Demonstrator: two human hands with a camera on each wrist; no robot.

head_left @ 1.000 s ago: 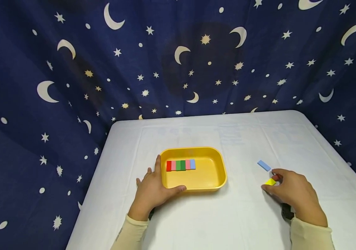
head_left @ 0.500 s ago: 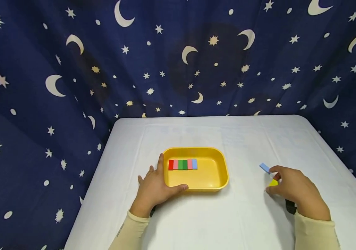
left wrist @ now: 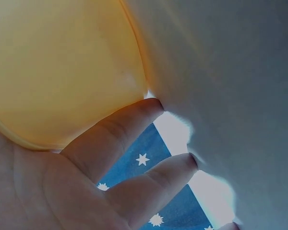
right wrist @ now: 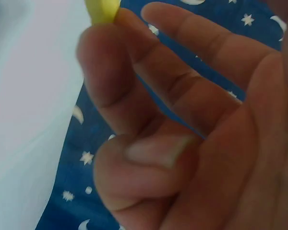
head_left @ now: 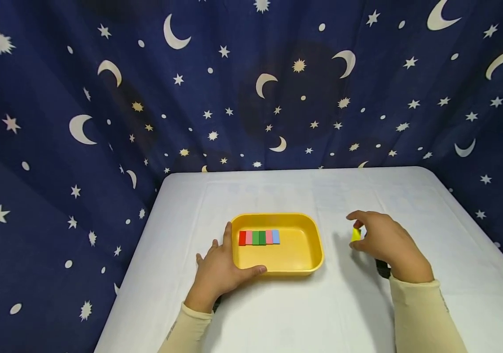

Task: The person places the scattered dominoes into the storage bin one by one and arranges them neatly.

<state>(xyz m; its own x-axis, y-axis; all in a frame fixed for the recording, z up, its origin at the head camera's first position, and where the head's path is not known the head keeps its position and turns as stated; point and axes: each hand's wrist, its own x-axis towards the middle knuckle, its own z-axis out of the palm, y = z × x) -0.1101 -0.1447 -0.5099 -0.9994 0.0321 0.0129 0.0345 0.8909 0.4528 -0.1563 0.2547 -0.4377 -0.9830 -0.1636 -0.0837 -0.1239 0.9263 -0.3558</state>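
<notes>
In the head view a yellow tray [head_left: 297, 257] stands on the table. Inside it lies a row of small flat tiles [head_left: 259, 238] in red, pink, greens and light blue, side by side. My left hand [head_left: 218, 272] rests against the tray's near left corner, thumb along the front rim and fingers spread at the left wall. To the right of the tray, my right hand [head_left: 390, 242] pinches a small yellow tile [head_left: 356, 235] above the table. The right wrist view catches the tile's end [right wrist: 102, 10] at the fingertips.
A white cloth covers the table [head_left: 304, 314]. Behind and beside it hangs a dark blue curtain [head_left: 234, 132] with moons and stars. The loose light blue tile seen earlier at the right is not visible, with the right hand over that area.
My right hand has lifted the yellow tile and moved left and away from me, nearer the tray. The loose light blue tile has gone out of sight. My left hand stays at the tray.
</notes>
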